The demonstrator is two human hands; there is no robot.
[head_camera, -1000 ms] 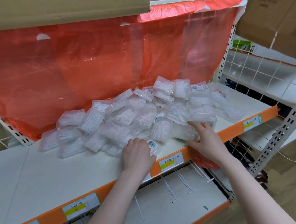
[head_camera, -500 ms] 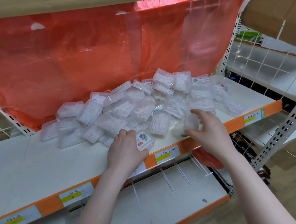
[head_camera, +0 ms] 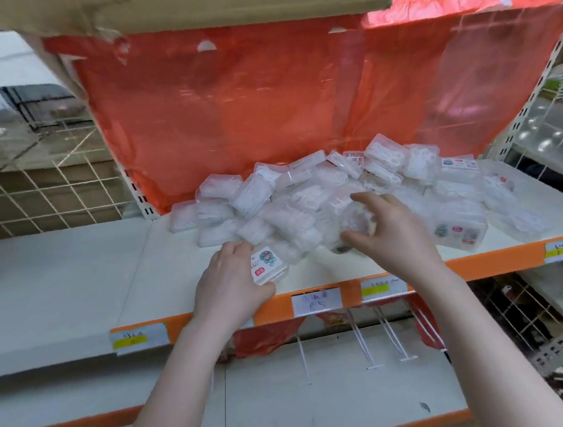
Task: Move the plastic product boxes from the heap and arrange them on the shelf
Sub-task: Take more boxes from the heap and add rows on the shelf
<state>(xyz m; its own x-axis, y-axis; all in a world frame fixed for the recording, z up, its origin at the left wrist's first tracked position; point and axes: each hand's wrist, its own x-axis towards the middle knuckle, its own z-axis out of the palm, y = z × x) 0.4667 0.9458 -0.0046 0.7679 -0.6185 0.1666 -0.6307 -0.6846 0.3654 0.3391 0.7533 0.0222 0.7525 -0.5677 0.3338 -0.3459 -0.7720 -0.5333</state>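
A heap of several small clear plastic product boxes (head_camera: 309, 193) lies on the white shelf (head_camera: 72, 268) in front of a red plastic sheet. My left hand (head_camera: 232, 283) grips one box with a red and teal label (head_camera: 268, 264) at the heap's near left edge, just above the shelf. To its right, my right hand (head_camera: 388, 234) holds a clear box (head_camera: 356, 220) lifted off the heap, thumb below and fingers curled over its top. That box is blurred.
The shelf has an orange front edge with price labels (head_camera: 316, 301). Its left part is bare white board. A lower shelf (head_camera: 325, 398) with white hooks sits beneath. Wire mesh panels flank both sides, and a cardboard box (head_camera: 184, 2) overhangs above.
Both hands took hold of boxes and carried them leftward. The right hand lifted its box off the heap's front right. The view swung left.
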